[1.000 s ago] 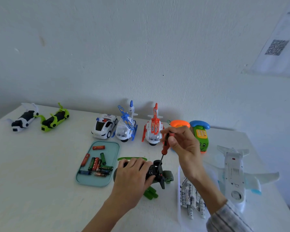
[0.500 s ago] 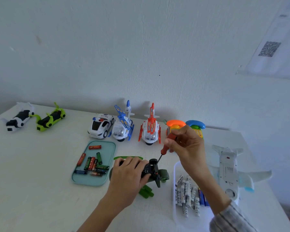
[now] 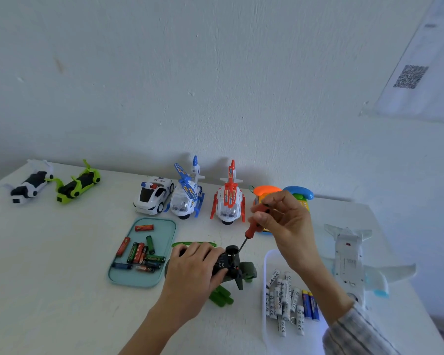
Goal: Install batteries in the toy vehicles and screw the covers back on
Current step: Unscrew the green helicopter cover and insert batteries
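A dark green toy vehicle (image 3: 244,270) lies belly-up on the table's near middle, its black underside facing me. My left hand (image 3: 195,267) grips its body from the left and covers most of it. My right hand (image 3: 282,221) pinches a red-handled screwdriver (image 3: 253,228), held slanted, with its thin tip down on the black underside. Used batteries (image 3: 139,254) lie in a teal tray (image 3: 164,229) at the left. White and blue batteries (image 3: 287,301) fill a clear tray (image 3: 267,262) at the right.
Along the wall stand a police car (image 3: 153,194), a blue helicopter (image 3: 187,198), a red helicopter (image 3: 228,201) and toy phones (image 3: 297,194). A white plane (image 3: 349,260) lies belly-up at the right. Two upturned toys (image 3: 77,184) sit far left. Green parts (image 3: 221,295) lie near my left wrist.
The screwdriver has tilted from near upright to a slant, its handle now further right. My right hand rose slightly. The view shifted a little; my left hand kept its hold.
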`<state>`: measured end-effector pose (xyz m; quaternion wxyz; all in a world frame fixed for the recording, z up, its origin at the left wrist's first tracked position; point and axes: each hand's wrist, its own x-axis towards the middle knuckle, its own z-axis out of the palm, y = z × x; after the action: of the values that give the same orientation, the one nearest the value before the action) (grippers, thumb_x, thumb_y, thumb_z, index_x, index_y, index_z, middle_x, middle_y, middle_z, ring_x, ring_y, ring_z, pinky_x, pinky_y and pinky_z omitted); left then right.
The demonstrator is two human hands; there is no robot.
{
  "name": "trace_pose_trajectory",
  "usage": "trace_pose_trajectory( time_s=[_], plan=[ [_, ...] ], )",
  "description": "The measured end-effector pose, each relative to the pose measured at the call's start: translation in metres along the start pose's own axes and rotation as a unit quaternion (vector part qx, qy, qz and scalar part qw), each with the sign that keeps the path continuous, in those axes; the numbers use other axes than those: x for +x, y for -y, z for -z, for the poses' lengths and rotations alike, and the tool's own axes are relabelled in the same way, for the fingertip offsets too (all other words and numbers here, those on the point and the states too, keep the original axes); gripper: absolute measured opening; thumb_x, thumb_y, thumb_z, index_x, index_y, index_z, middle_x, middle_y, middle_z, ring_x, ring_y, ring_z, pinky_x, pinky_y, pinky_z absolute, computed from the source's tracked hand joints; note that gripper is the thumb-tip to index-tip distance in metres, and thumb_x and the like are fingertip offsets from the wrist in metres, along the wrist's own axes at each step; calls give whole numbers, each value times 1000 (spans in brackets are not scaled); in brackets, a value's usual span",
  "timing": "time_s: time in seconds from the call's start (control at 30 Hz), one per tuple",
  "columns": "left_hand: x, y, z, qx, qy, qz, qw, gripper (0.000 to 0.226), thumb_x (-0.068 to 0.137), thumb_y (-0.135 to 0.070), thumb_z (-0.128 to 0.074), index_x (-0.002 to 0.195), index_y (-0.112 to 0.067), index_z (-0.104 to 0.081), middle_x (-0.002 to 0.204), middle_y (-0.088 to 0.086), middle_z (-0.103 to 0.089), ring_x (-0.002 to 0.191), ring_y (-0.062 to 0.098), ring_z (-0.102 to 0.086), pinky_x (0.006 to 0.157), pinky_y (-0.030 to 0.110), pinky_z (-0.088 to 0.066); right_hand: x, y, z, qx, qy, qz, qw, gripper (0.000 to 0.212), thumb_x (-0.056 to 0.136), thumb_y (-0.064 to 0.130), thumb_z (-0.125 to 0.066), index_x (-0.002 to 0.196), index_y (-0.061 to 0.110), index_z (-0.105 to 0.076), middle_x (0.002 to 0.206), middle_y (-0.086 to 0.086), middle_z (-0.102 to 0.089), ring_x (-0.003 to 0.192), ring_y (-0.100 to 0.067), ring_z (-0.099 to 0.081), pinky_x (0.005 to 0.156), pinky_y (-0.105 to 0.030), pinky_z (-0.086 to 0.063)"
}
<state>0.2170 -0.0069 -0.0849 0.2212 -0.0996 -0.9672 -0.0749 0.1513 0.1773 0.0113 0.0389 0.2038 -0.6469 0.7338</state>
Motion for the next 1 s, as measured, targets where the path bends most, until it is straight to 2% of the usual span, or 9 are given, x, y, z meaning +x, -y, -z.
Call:
trace_pose_trajectory(
  time_s=[0.1, 0.17, 0.23, 0.33, 0.5, 0.63, 0.77, 0.9, 1.0],
  plan=[
    [0, 0, -1, -1, 2, 2, 1000, 36, 85, -52, -38, 104, -31, -62, 92, -15, -64, 83, 10, -61, 76, 33, -48, 1, -5, 2, -3, 21, -4, 1000, 22, 86, -16, -52, 91, 6, -52, 91, -17, -69, 67, -41, -66, 64, -48, -52],
    [0, 0, 0, -3, 1, 2, 1000, 36, 85, -52, -39, 104, -32, -62, 92, -16, -64, 83, 10, -61, 75, 33, -48, 1, -4, 1, -8, 14, -8, 1000, 17, 84, -7, -62, 87, 8, -55, 95, -9, -70, 72, -29, -69, 64, -38, -54],
    [0, 0, 0, -2, -2, 0, 1000, 36, 85, -52, -39, 104, -31, -62, 91, -16, -64, 82, 10, -62, 74, 33, -48, 2, -1, -3, -31, -2, -9, 999, 23, 73, 9, -75, 82, 9, -54, 80, 4, -70, 65, -12, -68, 62, -26, -50],
    [1, 0, 0, 0, 0, -3, 1000, 36, 85, -52, -39, 103, -31, -62, 91, -16, -64, 82, 10, -62, 75, 33, -48, 4, -2, -8, -36, -7, 6, 999, 22, 76, 8, -72, 81, 6, -51, 67, -7, -65, 53, -27, -65, 55, -38, -45],
    [1, 0, 1, -2, 5, 0, 1000, 35, 85, -52, -38, 103, -33, -62, 90, -17, -63, 81, 9, -61, 75, 31, -46, 5, -8, -9, 5, 13, 5, 1000, 13, 84, -12, -57, 93, -3, -55, 84, -15, -66, 55, -37, -60, 61, -39, -53],
    [0, 0, 0, -2, 4, 3, 1000, 35, 85, -53, -39, 103, -33, -61, 92, -16, -63, 82, 10, -61, 76, 32, -47, 4, -9, -10, -32, 10, -2, 999, 23, 70, 18, -79, 86, 16, -63, 100, -11, -69, 80, -25, -67, 70, -36, -55],
    [-1, -1, 1, 2, -5, -3, 1000, 34, 85, -52, -40, 103, -32, -61, 92, -15, -63, 82, 10, -60, 77, 32, -46, 5, -5, -23, 18, 26, 9, 999, 12, 80, -8, -65, 86, -3, -55, 80, -29, -60, 52, -32, -57, 53, -29, -50],
    [0, -2, 0, 6, -13, -4, 1000, 34, 84, -51, -40, 104, -31, -59, 90, -13, -64, 80, 11, -61, 77, 33, -47, 3, -4, -38, -9, 45, 3, 999, 33, 92, -13, -44, 95, 16, -60, 93, -22, -64, 58, -22, -57, 63, -35, -53],
    [2, -1, 0, 7, -9, -1, 1000, 35, 84, -52, -40, 103, -30, -61, 90, -13, -64, 80, 11, -61, 76, 33, -48, 1, -4, -39, -20, 31, 4, 999, 21, 86, 10, -66, 87, 30, -63, 89, -15, -61, 66, -30, -56, 59, -35, -53]
  ],
)
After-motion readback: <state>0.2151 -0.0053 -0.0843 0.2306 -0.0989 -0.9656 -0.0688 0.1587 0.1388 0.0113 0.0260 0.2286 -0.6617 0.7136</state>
